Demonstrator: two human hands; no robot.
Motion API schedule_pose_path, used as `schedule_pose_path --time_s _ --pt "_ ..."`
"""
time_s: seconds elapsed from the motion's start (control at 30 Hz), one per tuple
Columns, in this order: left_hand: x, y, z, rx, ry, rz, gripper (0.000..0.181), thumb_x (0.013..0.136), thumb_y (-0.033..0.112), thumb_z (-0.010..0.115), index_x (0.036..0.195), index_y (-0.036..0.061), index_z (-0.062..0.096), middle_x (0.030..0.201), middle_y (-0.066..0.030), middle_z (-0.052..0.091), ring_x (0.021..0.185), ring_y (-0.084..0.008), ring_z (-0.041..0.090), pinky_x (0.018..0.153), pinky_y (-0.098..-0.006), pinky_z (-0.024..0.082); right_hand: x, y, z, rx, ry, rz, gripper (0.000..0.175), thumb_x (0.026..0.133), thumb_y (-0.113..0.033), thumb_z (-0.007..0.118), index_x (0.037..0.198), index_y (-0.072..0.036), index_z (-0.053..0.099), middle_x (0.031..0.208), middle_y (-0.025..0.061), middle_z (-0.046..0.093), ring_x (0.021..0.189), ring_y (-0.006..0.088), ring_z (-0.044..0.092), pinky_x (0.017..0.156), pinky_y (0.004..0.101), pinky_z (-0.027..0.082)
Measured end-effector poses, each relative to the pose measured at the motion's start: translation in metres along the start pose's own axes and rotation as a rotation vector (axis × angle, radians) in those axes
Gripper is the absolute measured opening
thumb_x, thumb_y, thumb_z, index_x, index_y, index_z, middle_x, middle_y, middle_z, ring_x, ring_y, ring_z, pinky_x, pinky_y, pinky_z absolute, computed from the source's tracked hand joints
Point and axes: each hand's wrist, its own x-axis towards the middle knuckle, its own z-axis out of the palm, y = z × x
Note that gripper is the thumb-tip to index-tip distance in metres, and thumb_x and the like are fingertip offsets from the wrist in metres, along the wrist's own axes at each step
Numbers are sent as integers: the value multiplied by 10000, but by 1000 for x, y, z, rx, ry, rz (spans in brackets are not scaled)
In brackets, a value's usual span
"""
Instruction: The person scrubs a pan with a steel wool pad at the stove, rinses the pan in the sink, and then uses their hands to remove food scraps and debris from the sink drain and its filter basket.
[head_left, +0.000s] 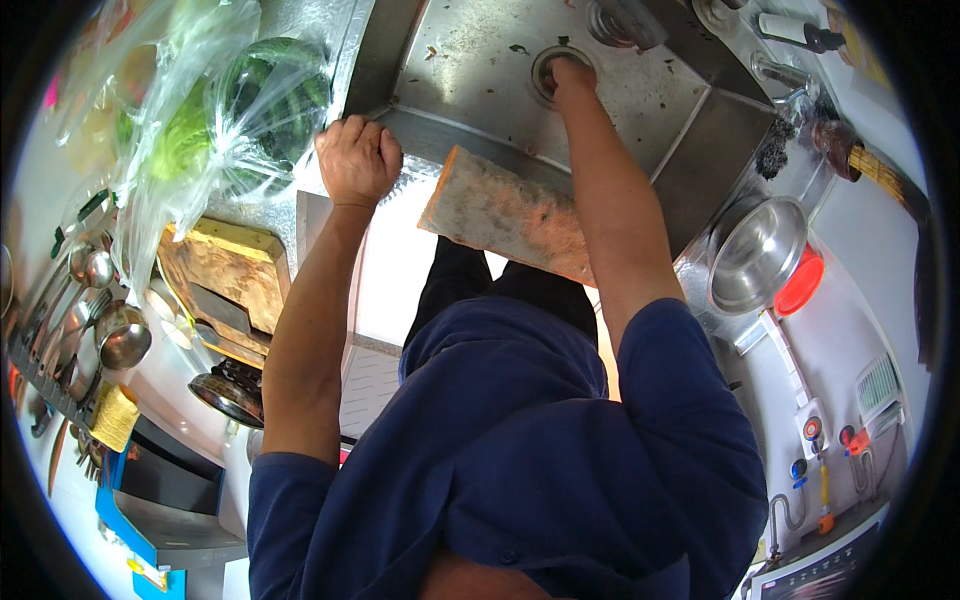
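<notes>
My right hand (574, 81) reaches down into the round drain (538, 73) in the floor of a stainless steel sink (465, 97); its fingertips are hidden in the opening, so what they hold cannot be told. Bits of green leaf and brown scraps lie scattered around the drain. My left hand (360, 161) is curled into a loose fist on the sink's left front corner, with no object visible in it. A worn, stained cloth (510, 210) hangs over the front rim of the sink, between my two arms.
Clear plastic bags of green vegetables (270, 105) lie left of the sink, near a wooden cutting board (225, 277). Right of the sink are a steel bowl (757, 255), a red container (801, 281), a black scouring pad (775, 148) and a faucet (784, 75).
</notes>
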Motion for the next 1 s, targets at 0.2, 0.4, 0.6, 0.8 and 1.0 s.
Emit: schedule_pose_path --time_s 0.2,0.4,0.6,0.8,1.0 --pt "-7 -4 -4 25 -22 -21 128 828 200 586 740 127 644 808 -39 595 765 -264 552 698 -409 388 -48 -26 -15 522 -152 171 285 817 -24 717 1073 62 624 1149 191 622 963 274 650 721 357 574" --pt "-1 -2 2 -5 38 11 121 800 202 601 707 128 626 781 -47 566 744 -268 546 681 -414 375 -32 -16 -8 557 16 184 288 798 9 723 1062 71 627 1065 175 647 843 263 666 668 345 564" --pt "-9 -6 -3 8 18 -20 117 798 203 604 708 131 624 781 -44 565 739 -267 541 686 -412 374 -40 -10 1 704 -110 173 218 788 23 727 977 64 627 946 155 660 706 221 623 580 342 508" --pt "7 4 5 -50 24 22 117 797 200 605 704 130 617 782 -43 564 738 -267 539 684 -411 372 10 16 -13 372 -89 -122 156 784 2 746 889 28 634 848 130 663 633 190 578 526 312 449" --pt "-5 -3 -3 -2 14 0 116 797 198 606 704 129 614 781 -45 561 739 -267 540 679 -413 370 -61 -12 -18 591 -201 42 266 776 -106 806 948 33 659 853 124 681 708 196 632 648 304 507"
